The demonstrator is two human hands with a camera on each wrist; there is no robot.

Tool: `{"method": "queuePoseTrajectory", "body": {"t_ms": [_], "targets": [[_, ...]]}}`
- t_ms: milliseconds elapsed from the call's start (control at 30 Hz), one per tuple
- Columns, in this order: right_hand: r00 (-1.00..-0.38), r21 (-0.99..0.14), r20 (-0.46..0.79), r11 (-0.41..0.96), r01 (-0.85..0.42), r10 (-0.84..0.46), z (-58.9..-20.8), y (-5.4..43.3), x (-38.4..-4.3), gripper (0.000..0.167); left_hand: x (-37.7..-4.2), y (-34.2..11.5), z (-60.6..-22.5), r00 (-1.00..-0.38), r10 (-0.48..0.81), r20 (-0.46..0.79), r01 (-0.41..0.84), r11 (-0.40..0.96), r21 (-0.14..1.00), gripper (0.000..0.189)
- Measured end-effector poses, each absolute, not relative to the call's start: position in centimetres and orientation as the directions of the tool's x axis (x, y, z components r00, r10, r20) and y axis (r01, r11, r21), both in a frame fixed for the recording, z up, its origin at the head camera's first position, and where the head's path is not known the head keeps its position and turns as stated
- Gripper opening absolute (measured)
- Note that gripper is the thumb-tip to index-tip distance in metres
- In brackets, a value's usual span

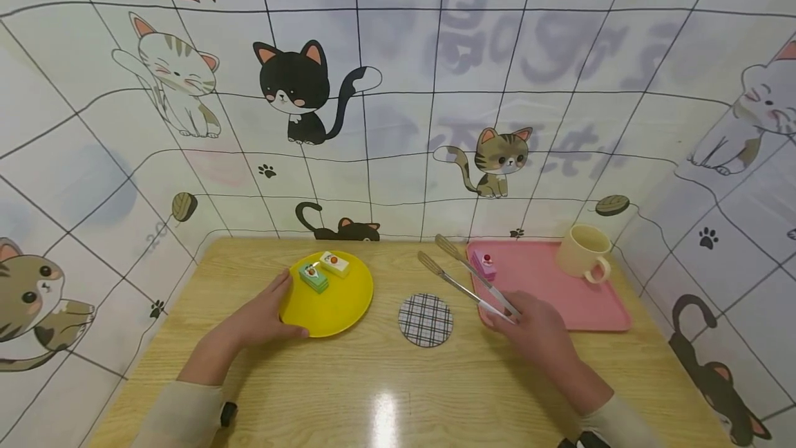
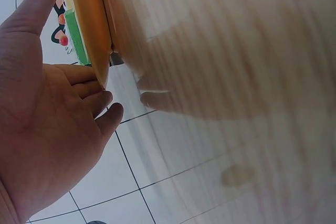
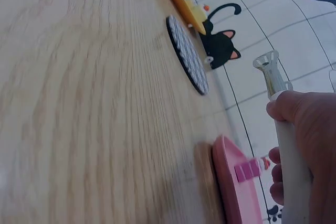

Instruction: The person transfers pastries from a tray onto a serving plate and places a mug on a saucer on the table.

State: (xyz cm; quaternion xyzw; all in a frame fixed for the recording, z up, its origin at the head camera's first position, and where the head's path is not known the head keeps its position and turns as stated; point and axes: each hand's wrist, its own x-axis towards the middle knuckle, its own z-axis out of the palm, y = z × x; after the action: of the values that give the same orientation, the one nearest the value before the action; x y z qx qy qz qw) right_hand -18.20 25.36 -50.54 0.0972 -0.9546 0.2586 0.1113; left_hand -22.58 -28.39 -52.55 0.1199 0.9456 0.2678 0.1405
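Pale sleeves [image 1: 183,415] lie nearest my head camera, low in the view, over the wood-grain table [image 1: 336,399]. Through that feed I see the left hand [image 1: 264,320] holding the round yellow plate [image 1: 338,306] by its left rim, with the thumb at the near side and the fingers farther back. On the plate sit two miniature cake slices, a green slice [image 1: 314,278] and, just beside it, a pale yellow slice [image 1: 334,264].

My right hand [image 1: 541,334] grasps the metal serving tongs [image 1: 494,310], whose arms stand apart with nothing between the tips. Those tips reach beyond the left edge of the pink tray [image 1: 541,289]. A pink cake slice [image 1: 484,265] lies in the tray's far left corner, close beside one arm of the tongs, and a cream mug [image 1: 581,253] stands at the far right. Between plate and tray I make out a round plaid coaster [image 1: 425,320]. Behind everything hangs a gridded backdrop [image 1: 398,109] printed with cartoon cats.
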Motion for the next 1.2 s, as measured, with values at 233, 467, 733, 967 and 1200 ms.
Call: {"method": "queuePoseTrajectory", "body": {"t_ms": [233, 467, 733, 967, 1200], "targets": [[-0.963, -0.449, 0.257, 0.871, -0.199, -0.088, -50.7, 28.2, -17.5, 0.032, -22.6, -28.4, -52.6, -0.933, 0.304, -0.194, 0.157, 0.827, 0.540, 0.134], [-0.954, -0.447, 0.296, 0.875, -0.186, -0.052, -51.2, 30.3, -17.0, 0.033, -22.7, -28.3, -52.5, -0.932, 0.310, -0.186, 0.164, 0.821, 0.546, 0.135], [-0.939, -0.420, 0.341, 0.888, -0.188, -0.038, -51.7, 32.0, -16.3, 0.027, -22.7, -28.3, -52.5, -0.932, 0.309, -0.190, 0.163, 0.824, 0.543, 0.135], [-0.962, -0.420, 0.272, 0.900, -0.119, 0.000, -51.8, 33.0, -15.9, 0.034, -22.6, -28.4, -52.5, -0.931, 0.312, -0.190, 0.165, 0.823, 0.544, 0.135], [-0.984, -0.442, 0.181, 0.892, -0.089, -0.009, -51.9, 33.5, -15.7, 0.031, -22.5, -28.4, -52.5, -0.930, 0.311, -0.194, 0.163, 0.825, 0.542, 0.134]]}}
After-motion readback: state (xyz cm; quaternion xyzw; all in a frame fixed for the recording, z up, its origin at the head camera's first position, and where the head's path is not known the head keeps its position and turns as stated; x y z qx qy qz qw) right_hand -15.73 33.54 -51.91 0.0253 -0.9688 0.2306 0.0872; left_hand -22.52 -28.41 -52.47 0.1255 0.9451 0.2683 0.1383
